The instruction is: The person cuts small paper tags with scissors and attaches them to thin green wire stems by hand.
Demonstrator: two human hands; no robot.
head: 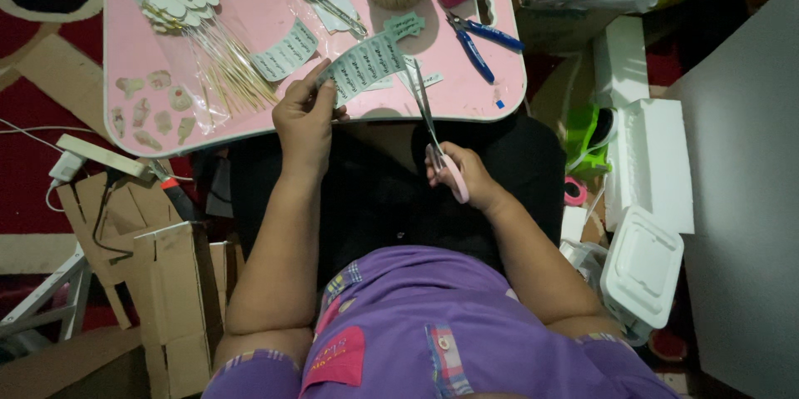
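Left hand [305, 120] pinches label strip [364, 64] at pink table [250, 0]'s near edge. Right hand [460, 173] grips scissors [433, 137], blades up past the edge beside the strip. Pliers [481, 39] near right corner.

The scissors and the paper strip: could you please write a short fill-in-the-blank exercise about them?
1. The right hand holds scissors with ____ handles.
2. The left hand holds a printed paper strip over a small ____ table.
3. On the table beside the strip lie pliers with ____ handles.

Missing words: pink; pink; blue
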